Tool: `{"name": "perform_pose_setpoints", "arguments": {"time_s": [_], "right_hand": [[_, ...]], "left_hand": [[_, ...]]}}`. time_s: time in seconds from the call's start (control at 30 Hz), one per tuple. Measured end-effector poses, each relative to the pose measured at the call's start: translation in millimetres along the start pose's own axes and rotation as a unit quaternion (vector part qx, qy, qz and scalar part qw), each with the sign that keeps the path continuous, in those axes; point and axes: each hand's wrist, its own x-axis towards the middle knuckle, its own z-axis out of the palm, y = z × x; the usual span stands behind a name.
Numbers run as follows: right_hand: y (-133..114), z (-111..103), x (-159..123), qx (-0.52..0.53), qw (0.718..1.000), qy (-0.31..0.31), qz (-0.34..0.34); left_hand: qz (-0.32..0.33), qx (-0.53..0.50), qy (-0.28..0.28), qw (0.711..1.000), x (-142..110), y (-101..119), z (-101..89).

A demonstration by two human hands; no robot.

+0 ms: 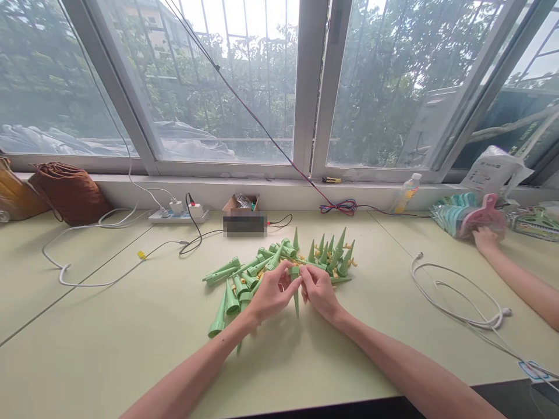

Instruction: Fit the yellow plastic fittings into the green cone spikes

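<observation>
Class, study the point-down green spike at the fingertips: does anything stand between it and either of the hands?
Nothing visible does. The left hand grips the green spike, and the right hand is at its wide end. The loose spikes lie beyond and leftward.

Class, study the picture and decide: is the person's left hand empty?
No, the left hand grips a green cone near its wide end, with the narrow tip showing below the fingers.
</observation>
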Motion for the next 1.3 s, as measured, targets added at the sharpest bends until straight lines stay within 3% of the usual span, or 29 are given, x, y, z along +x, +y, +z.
{"name": "perform_pose_setpoints", "arguments": {"time_s": [1.3], "right_hand": [[1.6,-0.4,0.3,0.001,1.000,-0.006,0.004]], "left_hand": [[0.003,0.029,-0.004,1.000,-0.4,1.6,-0.2]]}}
